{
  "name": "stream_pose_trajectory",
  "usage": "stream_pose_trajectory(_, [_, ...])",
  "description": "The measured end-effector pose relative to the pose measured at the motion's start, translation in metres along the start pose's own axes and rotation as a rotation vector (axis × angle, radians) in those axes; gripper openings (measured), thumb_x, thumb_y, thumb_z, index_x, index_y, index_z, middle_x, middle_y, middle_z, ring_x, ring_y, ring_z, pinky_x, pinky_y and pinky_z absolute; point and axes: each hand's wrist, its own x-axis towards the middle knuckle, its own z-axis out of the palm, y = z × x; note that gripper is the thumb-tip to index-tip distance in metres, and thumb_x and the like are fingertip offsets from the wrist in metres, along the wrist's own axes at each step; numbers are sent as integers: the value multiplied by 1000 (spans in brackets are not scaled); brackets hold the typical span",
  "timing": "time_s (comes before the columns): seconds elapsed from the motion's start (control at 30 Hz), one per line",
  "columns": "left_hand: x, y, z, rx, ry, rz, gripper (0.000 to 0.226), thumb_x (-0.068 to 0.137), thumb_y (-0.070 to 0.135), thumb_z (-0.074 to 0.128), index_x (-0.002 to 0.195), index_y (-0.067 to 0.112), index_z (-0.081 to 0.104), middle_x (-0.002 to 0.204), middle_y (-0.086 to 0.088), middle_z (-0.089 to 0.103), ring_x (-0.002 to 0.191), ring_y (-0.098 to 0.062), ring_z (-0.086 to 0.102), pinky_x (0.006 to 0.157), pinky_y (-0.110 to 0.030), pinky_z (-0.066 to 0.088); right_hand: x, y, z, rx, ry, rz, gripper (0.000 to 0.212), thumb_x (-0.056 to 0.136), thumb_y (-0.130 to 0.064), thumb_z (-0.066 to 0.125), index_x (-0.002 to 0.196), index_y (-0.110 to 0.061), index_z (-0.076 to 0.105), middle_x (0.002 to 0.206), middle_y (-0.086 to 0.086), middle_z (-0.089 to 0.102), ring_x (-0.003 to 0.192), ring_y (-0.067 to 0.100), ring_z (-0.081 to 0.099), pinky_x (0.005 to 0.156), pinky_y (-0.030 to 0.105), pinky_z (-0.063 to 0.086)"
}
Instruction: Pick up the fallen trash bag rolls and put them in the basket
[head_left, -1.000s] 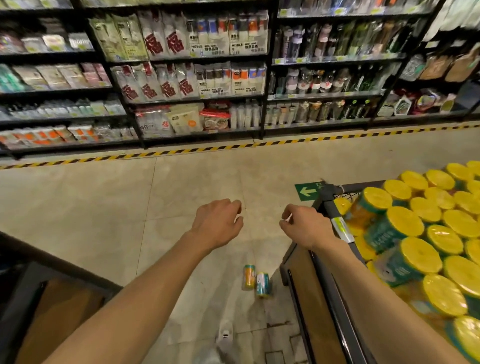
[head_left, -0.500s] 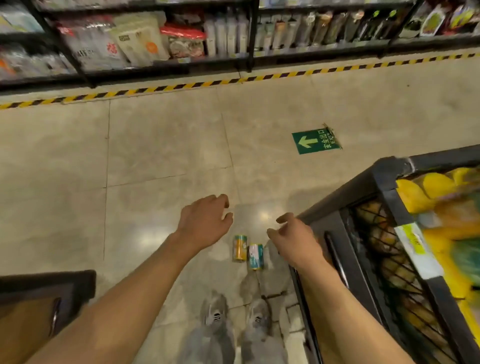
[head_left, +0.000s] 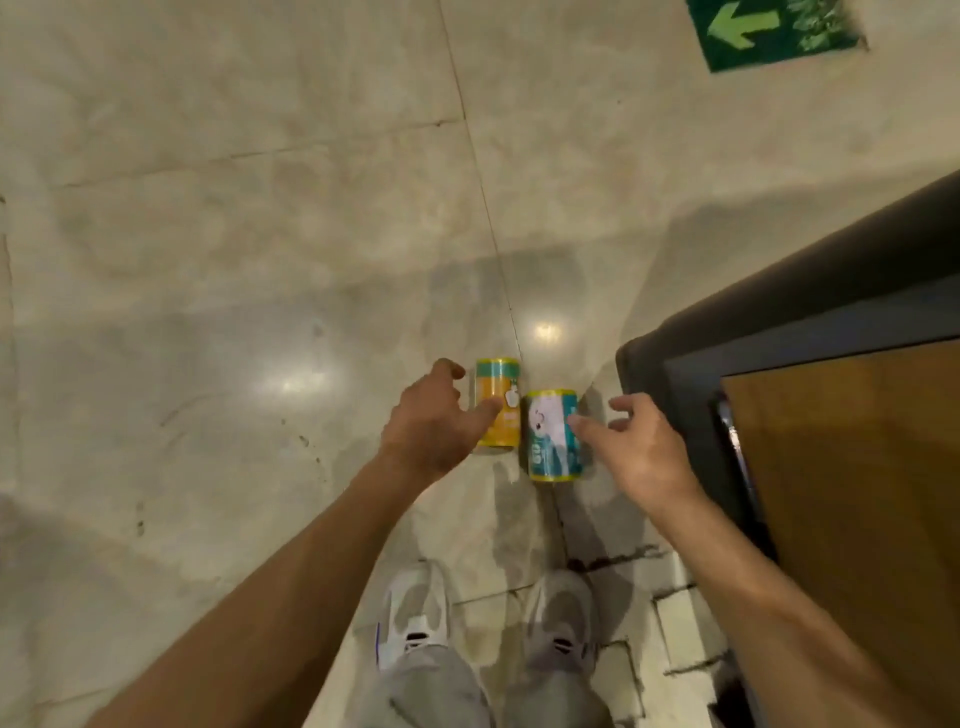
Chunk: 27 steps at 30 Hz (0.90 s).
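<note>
shoes (head_left: 415, 618) nearest, toes toward rolls | left hand (head_left: 431, 421) spread, empty, thumb over yellow roll (head_left: 498, 402) to straddle it | right hand (head_left: 639, 447) spread, empty, just right of teal roll (head_left: 553, 434) | rolls side by side on floor (head_left: 208, 260) | basket stand (head_left: 831, 415) edge crowds right; open floor left and beyond

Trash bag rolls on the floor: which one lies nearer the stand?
The teal roll, lying right of the yellow roll, on the side toward the dark stand.
</note>
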Motion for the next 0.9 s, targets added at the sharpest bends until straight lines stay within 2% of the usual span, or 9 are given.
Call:
stream_pose_trajectory(0.07, [30,-23,32,-169,-19,-69,73,83,56,68,138,15,44,129,-10,59,112,-25,58,88,-33,48,34,20,28,49,-4,43,66,87,-42,75,139,-11,48,126,6,61,94,14,56,66,21,46])
stream_pose_trajectory(0.17, [74,-54,77,-402,-63,-183,82,80,53,73,144,17,36,136,-10,53,110,-22,56,86,-32,49,81,55,66,169,-26,100,73,85,-43,77,142,-13,43,139,9,58,109,23,63,85,34,53])
stream_pose_trajectory(0.23, [99,-67,98,-490,-67,-229,86,75,54,77,142,19,35,134,-8,55,110,-25,60,89,-39,54,103,72,83,240,-58,135,72,84,-41,79,140,-16,42,138,8,57,107,24,65,85,37,55])
stream_pose_trajectory(0.4, [127,-74,126,-592,-77,-203,82,68,57,81,131,20,45,118,-1,63,95,-20,68,60,-29,52,129,92,102,419,-153,151,60,80,-34,82,126,-18,45,111,5,67,89,21,71,67,32,57])
stream_pose_trajectory(0.5, [129,-67,136,-575,-59,-152,83,56,61,84,119,22,48,111,1,65,92,-18,69,76,-40,60,133,93,111,380,-182,131,67,74,-42,84,126,-14,53,112,9,71,90,24,74,71,35,61])
stream_pose_trajectory(0.63, [127,-60,137,-504,-4,-146,99,38,73,73,120,21,52,110,0,66,92,-21,69,83,-44,59,131,89,116,366,-180,88,47,73,-43,85,106,-20,61,99,6,75,83,22,75,71,34,61])
stream_pose_trajectory(0.7, [128,-64,136,-545,8,-154,91,44,69,73,119,21,57,108,-1,69,90,-20,70,83,-44,59,129,87,120,350,-174,80,53,68,-48,86,105,-21,61,98,5,75,85,23,75,82,43,62])
stream_pose_trajectory(0.8, [127,-75,127,-614,-13,-156,59,69,49,79,117,23,57,108,-3,69,90,-21,70,84,-43,59,128,86,123,392,-138,94,74,52,-56,87,109,-16,62,97,9,76,83,27,76,84,49,62])
stream_pose_trajectory(0.9, [123,-86,108,-714,-39,-129,54,77,40,78,122,20,56,109,-4,70,91,-22,71,79,-39,60,119,80,116,526,-157,77,64,65,-42,86,116,-11,62,100,17,75,87,34,75,86,54,60])
